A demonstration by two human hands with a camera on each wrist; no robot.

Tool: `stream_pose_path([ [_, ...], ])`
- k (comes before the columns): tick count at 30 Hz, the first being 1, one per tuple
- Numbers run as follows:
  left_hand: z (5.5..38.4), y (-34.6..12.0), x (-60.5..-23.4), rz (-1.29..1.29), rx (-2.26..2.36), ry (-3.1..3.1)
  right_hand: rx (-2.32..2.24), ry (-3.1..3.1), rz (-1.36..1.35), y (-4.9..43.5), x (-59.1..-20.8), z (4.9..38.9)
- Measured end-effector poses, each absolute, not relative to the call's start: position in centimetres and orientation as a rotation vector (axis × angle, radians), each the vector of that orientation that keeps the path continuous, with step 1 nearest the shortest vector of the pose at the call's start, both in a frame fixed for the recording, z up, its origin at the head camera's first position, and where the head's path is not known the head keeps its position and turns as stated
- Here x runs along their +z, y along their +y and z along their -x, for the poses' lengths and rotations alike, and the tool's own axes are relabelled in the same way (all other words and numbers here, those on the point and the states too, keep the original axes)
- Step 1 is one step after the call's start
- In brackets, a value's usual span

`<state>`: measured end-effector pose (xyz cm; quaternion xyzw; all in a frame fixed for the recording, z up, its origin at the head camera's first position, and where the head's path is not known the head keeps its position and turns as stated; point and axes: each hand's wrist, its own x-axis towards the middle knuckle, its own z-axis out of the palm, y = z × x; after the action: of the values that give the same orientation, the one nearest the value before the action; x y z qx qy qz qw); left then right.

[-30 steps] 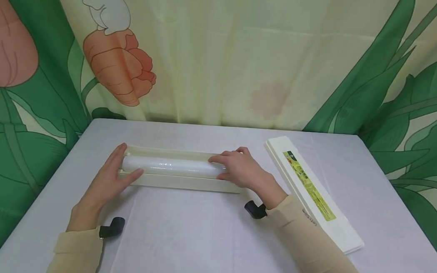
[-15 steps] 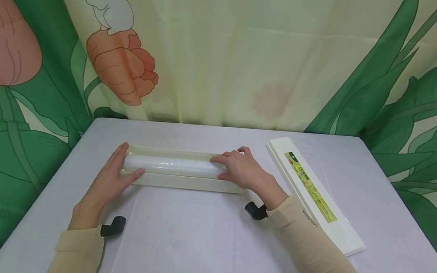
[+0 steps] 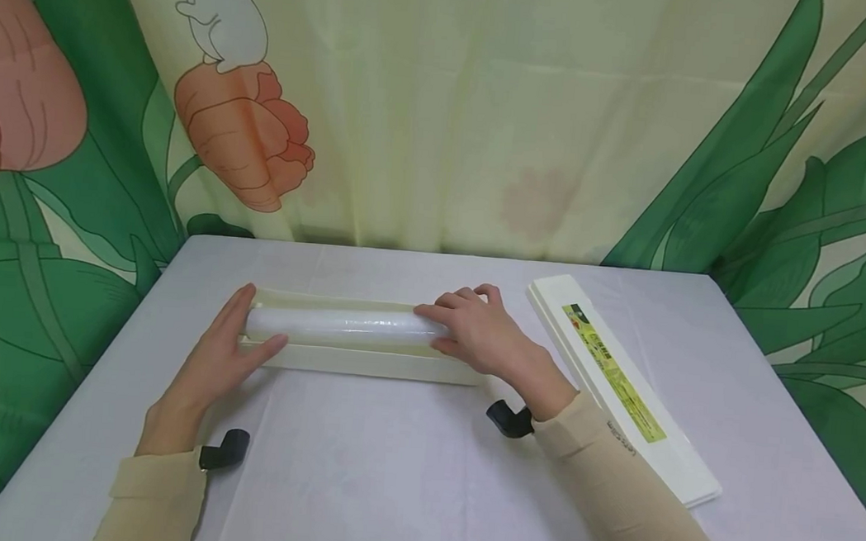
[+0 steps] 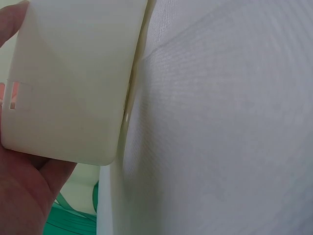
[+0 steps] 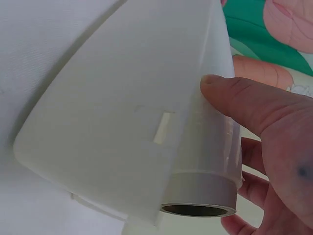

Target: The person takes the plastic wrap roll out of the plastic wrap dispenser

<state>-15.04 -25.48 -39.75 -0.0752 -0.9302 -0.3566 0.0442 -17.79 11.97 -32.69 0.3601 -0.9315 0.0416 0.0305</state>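
Note:
A long white plastic box [image 3: 378,365] lies open on the table, with a roll of cling film [image 3: 348,324] in its trough. My left hand [image 3: 204,356] grips the box's left end, thumb on the near edge and fingers behind. In the left wrist view, the box's end [image 4: 78,88] has a small slot near the palm. My right hand [image 3: 485,332] holds the roll's right end between thumb and fingers. The right wrist view shows the roll's hollow core end [image 5: 198,209] rising above the box's wall [image 5: 107,107], tilted slightly out of the trough.
A long white lid [image 3: 678,459] with a yellow-green label [image 3: 616,373] lies slanted on the table to the right, partly under the right sleeve [image 3: 614,480]. A white cloth covers the table [image 3: 361,465]. Behind hangs a printed curtain [image 3: 442,122].
My right hand has raised the roll's right end slightly, so it tilts and more of the trough shows below it. The left hand and the box stay where they were.

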Motion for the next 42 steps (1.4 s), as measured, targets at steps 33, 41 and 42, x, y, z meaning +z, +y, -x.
stream_pose_path([
  [33, 15.0, -25.3, -39.4, 0.198, -1.073, -2.892, 0.166, -2.437, -1.390, 12.4, -33.8, 17.3],
  [41, 14.8, -25.4, -39.6, 0.186, -1.097, -2.899, 0.017, -2.237, -1.347, 12.4, -34.3, 17.3],
  [42, 14.9, -25.5, -39.6, 0.188, -1.097, -2.897, 0.005, -2.224, -1.335, 12.4, -34.3, 17.3],
])
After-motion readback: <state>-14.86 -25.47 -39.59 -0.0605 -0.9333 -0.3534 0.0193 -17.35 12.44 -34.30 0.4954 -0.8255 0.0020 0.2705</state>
